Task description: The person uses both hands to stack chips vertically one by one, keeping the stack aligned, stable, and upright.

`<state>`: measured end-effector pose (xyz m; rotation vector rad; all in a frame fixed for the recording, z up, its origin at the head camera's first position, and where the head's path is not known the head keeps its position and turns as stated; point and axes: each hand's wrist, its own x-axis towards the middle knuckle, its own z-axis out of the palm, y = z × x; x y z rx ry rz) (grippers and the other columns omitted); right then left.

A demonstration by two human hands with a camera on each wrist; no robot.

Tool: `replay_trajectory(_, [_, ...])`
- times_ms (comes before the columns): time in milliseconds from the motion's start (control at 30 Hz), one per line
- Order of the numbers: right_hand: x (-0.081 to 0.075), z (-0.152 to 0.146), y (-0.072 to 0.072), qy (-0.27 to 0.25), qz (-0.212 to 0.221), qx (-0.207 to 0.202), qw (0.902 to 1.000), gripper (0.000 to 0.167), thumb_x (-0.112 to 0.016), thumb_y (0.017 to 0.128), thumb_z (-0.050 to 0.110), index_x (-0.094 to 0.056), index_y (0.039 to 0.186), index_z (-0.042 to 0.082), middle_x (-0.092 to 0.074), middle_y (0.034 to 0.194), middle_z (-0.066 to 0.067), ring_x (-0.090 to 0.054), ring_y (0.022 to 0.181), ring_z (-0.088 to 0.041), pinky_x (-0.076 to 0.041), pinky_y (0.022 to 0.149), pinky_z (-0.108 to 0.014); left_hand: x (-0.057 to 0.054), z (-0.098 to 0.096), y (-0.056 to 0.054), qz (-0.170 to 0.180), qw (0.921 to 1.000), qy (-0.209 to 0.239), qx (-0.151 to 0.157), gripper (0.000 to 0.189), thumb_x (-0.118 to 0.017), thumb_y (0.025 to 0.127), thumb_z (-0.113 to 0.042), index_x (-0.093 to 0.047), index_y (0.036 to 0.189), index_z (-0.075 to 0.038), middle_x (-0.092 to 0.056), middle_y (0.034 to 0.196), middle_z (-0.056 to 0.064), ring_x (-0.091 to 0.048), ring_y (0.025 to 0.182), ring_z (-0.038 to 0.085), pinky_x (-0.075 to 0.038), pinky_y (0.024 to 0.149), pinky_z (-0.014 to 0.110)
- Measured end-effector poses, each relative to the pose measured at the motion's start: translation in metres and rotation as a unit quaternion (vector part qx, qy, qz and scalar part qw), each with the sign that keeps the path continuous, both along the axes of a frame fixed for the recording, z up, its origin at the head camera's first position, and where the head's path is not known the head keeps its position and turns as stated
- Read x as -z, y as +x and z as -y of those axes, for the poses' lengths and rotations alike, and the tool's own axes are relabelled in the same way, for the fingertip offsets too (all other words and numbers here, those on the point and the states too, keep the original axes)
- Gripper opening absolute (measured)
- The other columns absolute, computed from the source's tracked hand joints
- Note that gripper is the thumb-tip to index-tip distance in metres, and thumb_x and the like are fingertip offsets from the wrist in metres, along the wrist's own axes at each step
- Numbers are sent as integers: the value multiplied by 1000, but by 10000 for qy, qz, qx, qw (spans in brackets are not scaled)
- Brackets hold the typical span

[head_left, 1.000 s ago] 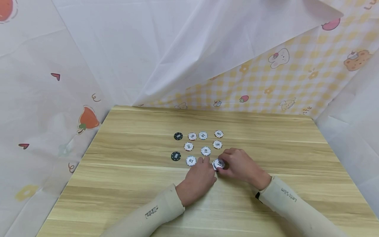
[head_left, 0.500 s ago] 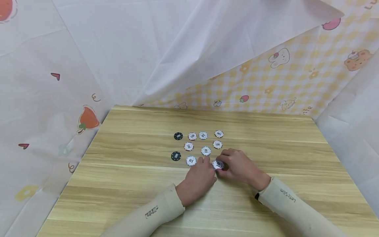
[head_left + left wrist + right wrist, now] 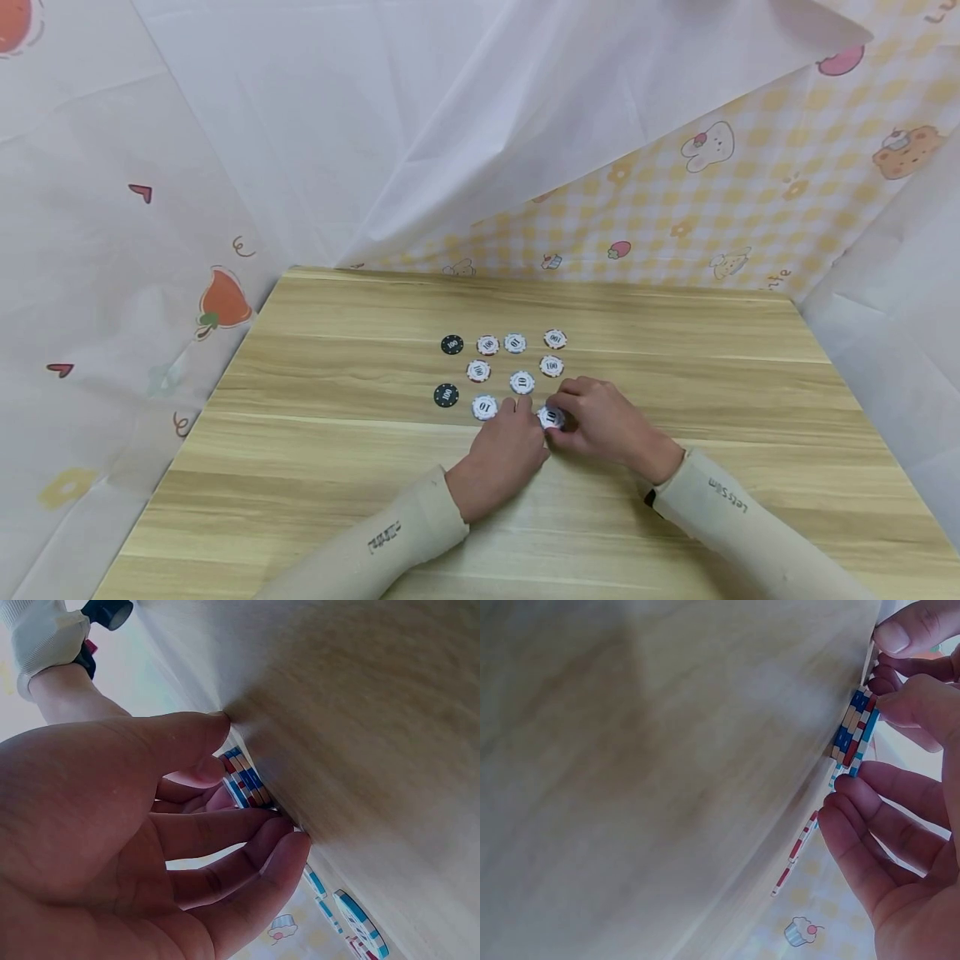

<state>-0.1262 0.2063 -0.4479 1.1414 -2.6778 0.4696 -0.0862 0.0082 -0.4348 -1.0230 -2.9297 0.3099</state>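
My right hand pinches a small stack of poker chips between thumb and fingertips, low over the wooden table. The stack's edges show blue, red and light blue layers, and a white chip marked 10 lies on top. My left hand rests just left of the stack, its fingers loosely bent. In the left wrist view its fingertips are down at the tabletop beside the stack; whether they touch the stack, I cannot tell. Nothing is held in the left hand.
Several single chips lie spread beyond my hands on the table: black ones at left, red-edged 100s and light-blue-edged 10s. White and yellow-checked cloth hangs behind the table.
The chip marked 10 has moved slightly left with my right fingers, from overlapping the stack's edge to sitting squarely on it. My left hand has stayed put.
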Motion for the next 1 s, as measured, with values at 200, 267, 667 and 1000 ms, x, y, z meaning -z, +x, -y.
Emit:
replay_trajectory(200, [1, 0, 0, -24, 18, 60, 10000, 32, -94, 84, 25, -82, 105, 4, -72, 95, -2, -67, 82, -14, -60, 74, -36, 0, 0, 0, -100, 9998, -146, 82, 40, -69, 108, -48, -83, 113, -10, -64, 100, 5, -55, 84, 17, -51, 65, 22])
replay_trajectory(267, [1, 0, 0, -37, 20, 67, 10000, 33, -94, 84, 25, -82, 106, 4, -72, 95, -2, -67, 82, -13, -60, 74, -35, -1, 0, 0, -179, 9994, -250, 154, 40, -68, 108, -48, -83, 113, -11, -64, 99, 4, -55, 84, 17, -50, 67, 23])
replay_trajectory(667, [2, -5, 2, -53, 390, 173, 9991, 32, -93, 82, 22, -81, 105, 4, -68, 91, 2, -56, 77, -7, -53, 68, -29, -1, 1, 1, 15, 10000, 11, 2, 44, -74, 104, -50, -82, 112, -8, -63, 101, 6, -56, 85, 18, -51, 65, 22])
replay_trajectory(1000, [0, -9, 2, -78, 830, 341, 9959, 28, -94, 84, 22, -80, 103, 7, -62, 87, 6, -53, 77, -6, -48, 65, -25, 0, 12, 1, 590, 9961, 620, -224, 42, -79, 102, -46, -83, 112, -5, -65, 106, 8, -59, 86, 18, -57, 67, 23])
